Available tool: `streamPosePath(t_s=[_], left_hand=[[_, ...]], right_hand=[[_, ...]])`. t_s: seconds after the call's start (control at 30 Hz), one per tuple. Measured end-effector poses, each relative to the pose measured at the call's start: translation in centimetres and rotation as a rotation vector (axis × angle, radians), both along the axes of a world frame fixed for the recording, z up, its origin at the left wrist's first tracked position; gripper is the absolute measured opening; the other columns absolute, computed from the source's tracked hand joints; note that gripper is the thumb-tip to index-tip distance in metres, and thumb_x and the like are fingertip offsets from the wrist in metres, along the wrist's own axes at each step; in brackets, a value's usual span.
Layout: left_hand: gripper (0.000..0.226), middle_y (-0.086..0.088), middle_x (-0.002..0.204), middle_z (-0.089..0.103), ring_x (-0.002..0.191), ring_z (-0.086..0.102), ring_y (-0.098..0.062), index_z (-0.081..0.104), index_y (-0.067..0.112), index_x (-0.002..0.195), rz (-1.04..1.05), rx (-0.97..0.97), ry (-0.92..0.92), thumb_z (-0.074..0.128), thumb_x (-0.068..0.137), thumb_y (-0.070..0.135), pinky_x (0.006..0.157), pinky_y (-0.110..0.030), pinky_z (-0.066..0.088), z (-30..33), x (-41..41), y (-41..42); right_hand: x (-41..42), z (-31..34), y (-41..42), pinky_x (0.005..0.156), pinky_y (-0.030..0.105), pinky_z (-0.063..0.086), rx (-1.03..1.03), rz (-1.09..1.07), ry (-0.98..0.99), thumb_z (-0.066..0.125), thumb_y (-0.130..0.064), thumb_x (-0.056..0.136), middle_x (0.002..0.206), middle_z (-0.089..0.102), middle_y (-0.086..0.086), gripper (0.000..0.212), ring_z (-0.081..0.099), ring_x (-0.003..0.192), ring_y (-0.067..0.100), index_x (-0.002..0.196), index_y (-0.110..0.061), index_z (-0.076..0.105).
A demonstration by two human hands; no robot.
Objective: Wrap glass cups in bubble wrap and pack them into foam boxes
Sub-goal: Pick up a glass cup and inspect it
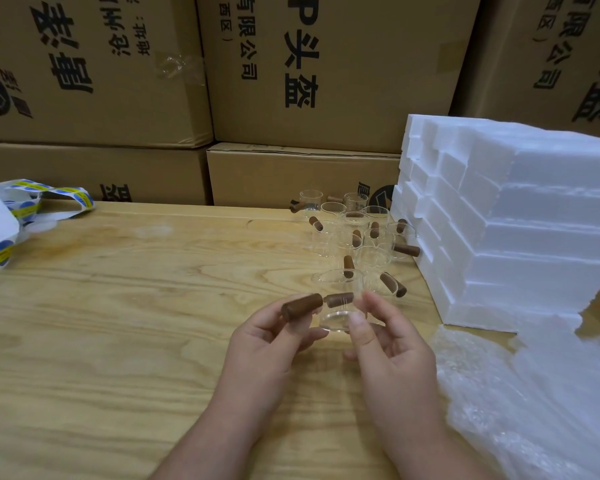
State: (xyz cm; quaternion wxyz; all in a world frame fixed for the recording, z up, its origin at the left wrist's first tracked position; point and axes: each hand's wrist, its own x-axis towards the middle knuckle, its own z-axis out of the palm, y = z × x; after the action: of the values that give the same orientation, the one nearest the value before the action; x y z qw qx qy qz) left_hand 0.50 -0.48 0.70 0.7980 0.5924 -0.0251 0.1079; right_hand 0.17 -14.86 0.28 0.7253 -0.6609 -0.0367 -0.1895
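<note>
Cup, a clear glass with a brown handle, is being held just above the table near centre: the left hand is pinching the handle while the right hand is steadying the glass with thumb and fingertips. Wrapping is judged not yet begun, since the bubble wrap is lying untouched at near right. More bare cups are waiting beside the foam boxes at far right, none visibly packed.

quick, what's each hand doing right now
Left hand: holds a glass cup by its wooden handle.
Right hand: fingers on the cup's side.
</note>
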Motion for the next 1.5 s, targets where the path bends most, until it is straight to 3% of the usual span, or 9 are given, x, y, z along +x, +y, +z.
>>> streamPosePath(t_s=[0.17, 0.33, 0.5, 0.63, 0.77, 0.93, 1.1, 1.27, 1.5], left_hand=[[0.043, -0.003, 0.096, 0.075, 0.084, 0.075, -0.019, 0.073, 0.02, 0.107, 0.031, -0.005, -0.027, 0.084, 0.065, 0.025, 0.08, -0.031, 0.06, -0.1, 0.02, -0.02], [0.07, -0.006, 0.117, 0.076, 0.108, 0.073, -0.02, 0.06, 0.022, 0.132, -0.044, -0.008, -0.017, 0.086, 0.067, 0.024, 0.092, -0.033, 0.06, 0.03, 0.0, 0.05], [0.054, -0.007, 0.116, 0.077, 0.118, 0.069, -0.024, 0.066, 0.009, 0.123, -0.082, -0.001, -0.044, 0.08, 0.073, 0.023, 0.099, -0.03, 0.056, 0.01, -0.18, 0.02], [0.057, -0.006, 0.117, 0.077, 0.114, 0.071, -0.023, 0.067, 0.011, 0.121, -0.052, 0.0, -0.017, 0.082, 0.072, 0.036, 0.098, -0.035, 0.057, 0.15, -0.24, 0.11], [0.032, -0.004, 0.113, 0.078, 0.103, 0.075, -0.024, 0.073, 0.018, 0.112, 0.02, 0.01, 0.015, 0.076, 0.082, 0.029, 0.092, -0.043, 0.055, 0.06, -0.14, 0.05], [0.035, -0.001, 0.111, 0.077, 0.105, 0.074, -0.023, 0.076, 0.023, 0.109, 0.029, 0.026, -0.006, 0.085, 0.076, 0.03, 0.083, -0.027, 0.06, -0.04, -0.08, -0.02], [0.042, -0.002, 0.116, 0.076, 0.115, 0.07, -0.021, 0.067, 0.016, 0.116, 0.015, 0.052, -0.06, 0.085, 0.079, 0.02, 0.091, -0.025, 0.056, -0.35, 0.03, -0.08], [0.049, -0.003, 0.118, 0.075, 0.116, 0.068, -0.019, 0.059, 0.018, 0.118, 0.02, 0.088, -0.127, 0.079, 0.073, 0.015, 0.085, -0.022, 0.055, -0.67, 0.08, -0.22], [0.061, 0.017, 0.131, 0.067, 0.126, 0.059, -0.004, 0.055, 0.046, 0.124, 0.086, 0.33, -0.205, 0.079, 0.068, 0.041, 0.094, -0.031, 0.045, -0.41, -0.37, -0.82]], right_hand=[[-0.22, 0.14, 0.33, 0.07, 0.019, 0.056, 0.014, 0.159, 0.001, 0.079, -0.036, 0.067, 0.121, 0.07, -0.018, 0.072, 0.07, 0.096, 0.003, 0.136, -0.029, 0.057], [0.02, -0.05, 0.26, 0.071, 0.017, 0.055, 0.072, 0.187, -0.023, 0.084, -0.026, 0.068, 0.121, 0.073, -0.004, 0.058, 0.071, 0.103, 0.01, 0.117, -0.023, 0.054], [-0.25, 0.35, 0.23, 0.071, 0.016, 0.054, 0.056, 0.158, -0.029, 0.086, -0.045, 0.066, 0.118, 0.073, -0.005, 0.044, 0.069, 0.102, 0.009, 0.105, -0.044, 0.068], [-0.28, 0.4, 0.1, 0.07, 0.01, 0.051, 0.015, 0.093, -0.064, 0.08, -0.039, 0.073, 0.117, 0.068, -0.001, 0.044, 0.067, 0.099, 0.002, 0.115, -0.029, 0.07], [-0.17, 0.22, 0.24, 0.07, 0.016, 0.054, 0.07, 0.095, -0.066, 0.078, -0.033, 0.078, 0.105, 0.074, -0.008, 0.037, 0.07, 0.089, 0.008, 0.113, -0.026, 0.065], [-0.1, 0.35, 0.2, 0.08, 0.036, 0.057, 0.039, 0.07, -0.028, 0.07, -0.038, 0.09, 0.11, 0.075, -0.008, 0.02, 0.071, 0.092, 0.015, 0.106, -0.026, 0.068], [-0.05, 0.38, 0.21, 0.066, 0.026, 0.057, 0.055, 0.096, 0.0, 0.064, -0.041, 0.088, 0.108, 0.076, -0.01, 0.028, 0.072, 0.085, 0.014, 0.109, -0.022, 0.068], [-0.27, 0.33, 0.25, 0.073, 0.039, 0.06, -0.013, 0.094, 0.031, 0.069, -0.054, 0.079, 0.099, 0.075, -0.013, 0.041, 0.072, 0.083, 0.012, 0.112, -0.031, 0.071], [-0.17, 0.22, 0.02, 0.069, 0.023, 0.058, 0.06, 0.22, 0.001, 0.061, -0.019, 0.085, 0.113, 0.075, -0.01, 0.037, 0.072, 0.099, 0.013, 0.122, -0.022, 0.064]])
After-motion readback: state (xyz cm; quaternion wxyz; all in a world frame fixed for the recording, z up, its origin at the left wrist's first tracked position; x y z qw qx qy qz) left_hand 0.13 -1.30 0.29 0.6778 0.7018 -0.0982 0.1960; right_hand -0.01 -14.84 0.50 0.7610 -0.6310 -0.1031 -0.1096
